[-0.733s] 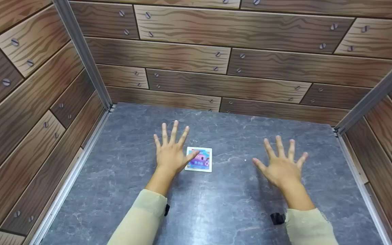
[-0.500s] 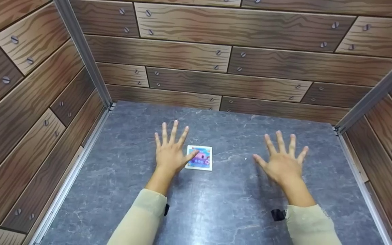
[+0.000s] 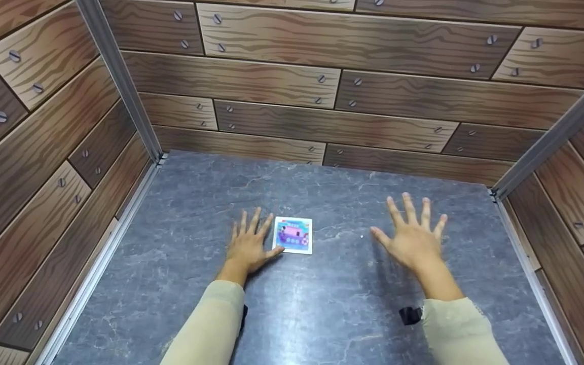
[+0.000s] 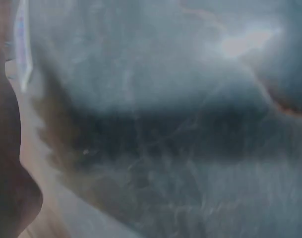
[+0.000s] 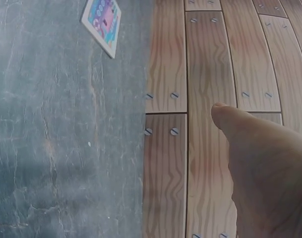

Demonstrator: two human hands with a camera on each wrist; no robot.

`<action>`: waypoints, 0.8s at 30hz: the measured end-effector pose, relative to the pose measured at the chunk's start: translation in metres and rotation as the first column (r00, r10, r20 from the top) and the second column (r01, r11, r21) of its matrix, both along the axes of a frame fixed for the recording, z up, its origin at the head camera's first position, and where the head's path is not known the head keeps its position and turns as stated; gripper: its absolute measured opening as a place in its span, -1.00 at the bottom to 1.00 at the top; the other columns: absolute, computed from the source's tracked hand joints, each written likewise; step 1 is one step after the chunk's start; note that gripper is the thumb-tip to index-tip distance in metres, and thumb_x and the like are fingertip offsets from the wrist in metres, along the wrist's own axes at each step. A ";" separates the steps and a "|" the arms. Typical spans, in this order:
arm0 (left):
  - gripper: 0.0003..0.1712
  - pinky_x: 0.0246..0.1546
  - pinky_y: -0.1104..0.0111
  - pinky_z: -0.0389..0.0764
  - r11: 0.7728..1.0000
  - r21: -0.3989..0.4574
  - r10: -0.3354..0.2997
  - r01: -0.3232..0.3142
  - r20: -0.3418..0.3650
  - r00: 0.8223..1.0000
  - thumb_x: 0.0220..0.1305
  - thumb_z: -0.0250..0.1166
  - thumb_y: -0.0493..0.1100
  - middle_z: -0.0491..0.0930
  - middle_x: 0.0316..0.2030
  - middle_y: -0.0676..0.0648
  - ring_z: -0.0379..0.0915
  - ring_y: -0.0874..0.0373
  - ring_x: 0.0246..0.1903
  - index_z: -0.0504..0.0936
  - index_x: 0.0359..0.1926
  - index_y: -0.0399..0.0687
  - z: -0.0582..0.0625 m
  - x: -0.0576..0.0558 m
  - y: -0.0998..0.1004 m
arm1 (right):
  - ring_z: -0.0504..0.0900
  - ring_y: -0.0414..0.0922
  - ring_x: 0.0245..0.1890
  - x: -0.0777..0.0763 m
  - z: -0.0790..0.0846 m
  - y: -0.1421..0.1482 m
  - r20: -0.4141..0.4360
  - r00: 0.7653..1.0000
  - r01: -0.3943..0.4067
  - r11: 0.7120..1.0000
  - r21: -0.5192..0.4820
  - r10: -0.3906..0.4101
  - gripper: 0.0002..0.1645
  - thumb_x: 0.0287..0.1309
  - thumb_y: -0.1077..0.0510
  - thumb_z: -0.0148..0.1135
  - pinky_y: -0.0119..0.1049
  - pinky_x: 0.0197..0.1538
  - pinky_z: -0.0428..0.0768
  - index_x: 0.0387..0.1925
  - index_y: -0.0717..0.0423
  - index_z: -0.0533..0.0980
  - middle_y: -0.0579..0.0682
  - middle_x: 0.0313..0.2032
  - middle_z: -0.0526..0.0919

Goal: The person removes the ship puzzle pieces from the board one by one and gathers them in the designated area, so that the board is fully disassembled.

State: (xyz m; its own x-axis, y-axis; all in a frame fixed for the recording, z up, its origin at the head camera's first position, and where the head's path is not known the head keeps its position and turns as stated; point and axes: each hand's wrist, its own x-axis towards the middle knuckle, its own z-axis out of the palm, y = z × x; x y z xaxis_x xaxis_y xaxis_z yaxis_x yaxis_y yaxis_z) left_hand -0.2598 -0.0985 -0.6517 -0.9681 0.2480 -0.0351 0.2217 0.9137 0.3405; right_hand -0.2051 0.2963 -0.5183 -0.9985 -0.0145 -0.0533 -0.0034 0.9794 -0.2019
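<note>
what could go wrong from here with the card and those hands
Sliding: the left hand has its thumb at the near left corner of the card, so a small sideways move might push it askew; the table looks shiny and may give little grip.

Fumbled pickup: the card appears to lie flat and looks thin, so fingertips may struggle to get under its edge.

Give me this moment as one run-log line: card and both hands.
card: picture up on grey surface | left hand: fingers spread, thumb at card's near left corner, contact unclear | right hand: fingers spread, holding nothing
</note>
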 end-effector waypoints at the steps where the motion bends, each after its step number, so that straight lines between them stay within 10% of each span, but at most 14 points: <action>1: 0.15 0.72 -0.31 -0.17 1.000 0.019 -0.005 0.005 0.014 1.000 0.35 0.20 0.61 -0.19 0.80 -0.08 -0.36 -0.37 0.76 -0.01 0.77 0.38 -0.004 0.000 -0.001 | -0.58 0.46 0.70 -0.001 -0.001 -0.001 0.000 1.000 -0.004 1.000 -0.007 0.004 0.19 0.41 -0.73 -0.27 0.61 0.46 -0.72 0.79 -0.27 -0.21 0.14 0.78 -0.38; 12: 0.04 0.75 -0.24 -0.20 1.000 -0.009 0.022 -0.021 0.066 0.998 0.32 0.00 0.75 -0.15 0.80 -0.04 -0.40 -0.29 0.78 0.13 0.71 0.58 -0.026 0.004 -0.003 | -0.46 0.47 0.71 -0.022 -0.042 -0.026 0.061 0.996 -0.051 0.990 -0.135 0.059 0.21 0.43 -0.66 -0.12 0.64 0.53 -0.53 0.79 -0.20 -0.23 0.14 0.78 -0.35; 24: 0.00 0.75 -0.25 -0.18 1.000 -0.023 0.012 -0.010 0.056 0.998 0.37 0.03 0.69 -0.12 0.79 -0.07 -0.37 -0.32 0.77 0.16 0.71 0.54 -0.023 0.002 0.005 | -0.19 0.46 0.73 -0.046 -0.087 -0.074 0.045 0.985 -0.136 0.906 -0.401 0.168 0.27 0.39 -0.33 0.35 0.53 0.67 -0.19 0.78 0.04 -0.11 0.24 0.76 -0.08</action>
State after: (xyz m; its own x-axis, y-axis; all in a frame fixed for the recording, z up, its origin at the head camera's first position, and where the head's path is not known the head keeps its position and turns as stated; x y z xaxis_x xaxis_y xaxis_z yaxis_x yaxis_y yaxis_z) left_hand -0.2579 -0.0937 -0.6745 -0.9671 0.2359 -0.0949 0.1928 0.9236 0.3315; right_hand -0.2508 0.2220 -0.6056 -0.9754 -0.2019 -0.0883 -0.1150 0.8080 -0.5778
